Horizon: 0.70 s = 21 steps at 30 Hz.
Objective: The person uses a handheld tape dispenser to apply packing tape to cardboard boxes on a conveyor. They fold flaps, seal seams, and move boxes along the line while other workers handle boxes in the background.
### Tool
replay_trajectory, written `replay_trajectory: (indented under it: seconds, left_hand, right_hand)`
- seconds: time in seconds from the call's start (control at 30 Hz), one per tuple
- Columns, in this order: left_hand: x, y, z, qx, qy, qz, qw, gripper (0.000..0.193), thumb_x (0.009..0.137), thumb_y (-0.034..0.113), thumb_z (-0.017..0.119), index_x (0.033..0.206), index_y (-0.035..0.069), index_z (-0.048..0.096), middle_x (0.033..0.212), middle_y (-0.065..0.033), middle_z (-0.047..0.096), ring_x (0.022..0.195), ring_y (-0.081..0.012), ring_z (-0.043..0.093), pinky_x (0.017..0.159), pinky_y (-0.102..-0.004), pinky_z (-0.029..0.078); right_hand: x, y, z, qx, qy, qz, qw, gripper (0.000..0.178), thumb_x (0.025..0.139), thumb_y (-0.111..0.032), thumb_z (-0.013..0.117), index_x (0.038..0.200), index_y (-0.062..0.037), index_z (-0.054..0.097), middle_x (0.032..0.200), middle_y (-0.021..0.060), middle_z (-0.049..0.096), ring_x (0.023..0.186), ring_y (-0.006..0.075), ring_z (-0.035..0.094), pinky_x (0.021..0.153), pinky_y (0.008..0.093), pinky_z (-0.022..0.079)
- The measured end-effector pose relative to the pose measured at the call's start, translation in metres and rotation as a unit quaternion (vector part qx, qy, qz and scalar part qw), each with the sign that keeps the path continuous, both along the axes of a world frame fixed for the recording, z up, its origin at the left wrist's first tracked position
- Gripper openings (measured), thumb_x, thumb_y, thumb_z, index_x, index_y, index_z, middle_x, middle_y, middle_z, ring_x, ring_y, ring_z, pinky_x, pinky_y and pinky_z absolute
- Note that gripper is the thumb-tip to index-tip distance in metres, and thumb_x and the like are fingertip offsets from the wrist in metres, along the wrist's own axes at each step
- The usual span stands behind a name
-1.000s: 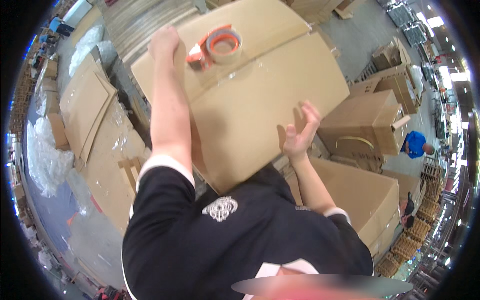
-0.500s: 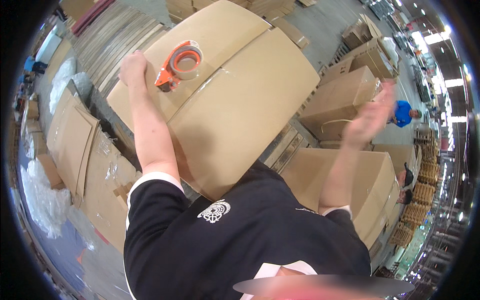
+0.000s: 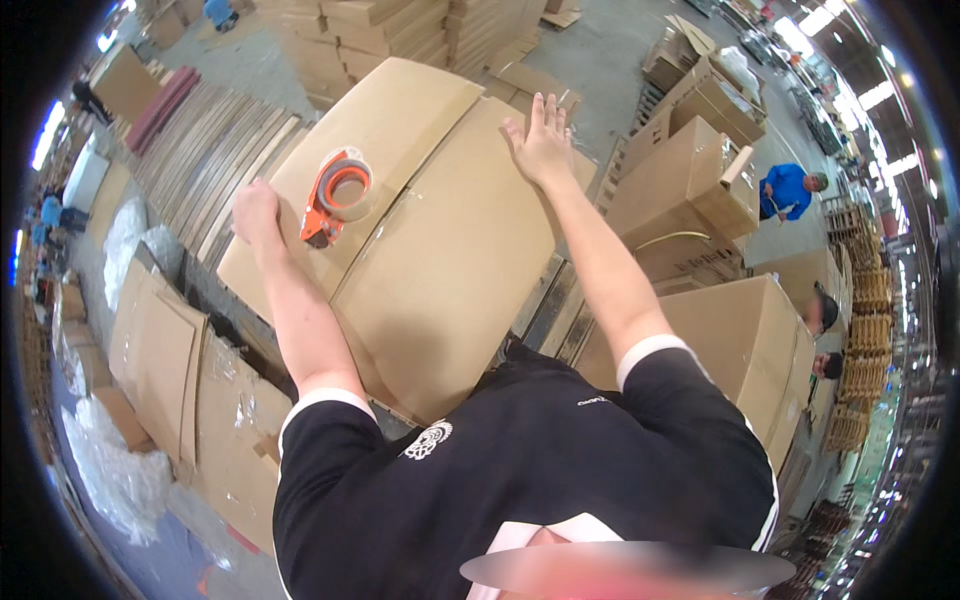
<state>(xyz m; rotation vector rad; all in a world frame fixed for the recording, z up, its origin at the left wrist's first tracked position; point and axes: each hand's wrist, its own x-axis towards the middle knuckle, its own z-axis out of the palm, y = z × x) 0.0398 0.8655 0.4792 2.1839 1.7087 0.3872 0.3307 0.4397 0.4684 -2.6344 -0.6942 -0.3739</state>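
A large brown cardboard box point(image 3: 450, 270) stands in front of me, its top flaps meeting along a central seam. On the left flap lies an orange tape dispenser point(image 3: 318, 205) with a roll of tape in it. My left hand point(image 3: 256, 210) is closed over the box's left edge, its fingertips partly hidden. Across the box, my right hand point(image 3: 542, 148) rests at the right edge of the top, fingers stretched out and apart, holding nothing.
More cardboard boxes point(image 3: 690, 330) stand close on my right. Flattened cardboard point(image 3: 150, 345) leans on the left near plastic wrap point(image 3: 115, 470). Wooden pallets point(image 3: 215, 150) lie beyond the left edge. Stacked cartons point(image 3: 390, 45) are behind; a person in blue point(image 3: 786, 192) is at right.
My right hand has swung left from over the boxes on the right onto the big box's right edge. The left hand stays at the left edge. The view has shifted.
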Motion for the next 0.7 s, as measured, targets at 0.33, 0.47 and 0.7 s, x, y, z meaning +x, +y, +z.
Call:
replay_trajectory:
  seconds: [0.33,0.47,0.7]
  left_hand:
    - [0.033,-0.032,0.018,-0.001,0.011,0.020,1.000,0.061,0.108,0.049,0.048,0.135,0.003,0.075,0.140,-0.0235,0.072,0.136,-0.0411,0.065,0.116,-0.0518,0.048]
    - [0.051,-0.040,0.015,-0.003,-0.015,0.006,1.000,0.062,0.109,0.051,0.049,0.135,0.001,0.075,0.141,-0.0226,0.072,0.136,-0.0417,0.065,0.116,-0.0525,0.047]
    - [0.052,-0.014,0.013,0.033,0.003,-0.004,0.999,0.060,0.111,0.046,0.044,0.128,-0.002,0.077,0.136,-0.0250,0.073,0.131,-0.0448,0.067,0.112,-0.0568,0.049]
  right_hand:
    - [0.042,-0.329,-0.023,0.667,-0.027,-0.105,0.738,0.041,0.113,-0.036,0.055,0.141,-0.0061,0.057,0.140,0.0109,0.061,0.126,0.0265,0.059,0.110,0.0453,0.047]
    - [0.027,-0.515,0.004,0.739,-0.105,-0.380,0.546,0.086,0.111,-0.063,0.041,0.162,0.0055,0.032,0.168,0.0296,0.038,0.163,0.0386,0.030,0.134,0.0625,0.018]
    - [0.019,-0.190,0.017,0.666,-0.037,-0.223,0.711,0.076,0.109,-0.050,0.053,0.157,0.0069,0.043,0.164,0.0316,0.043,0.154,0.0425,0.043,0.127,0.0587,0.035]
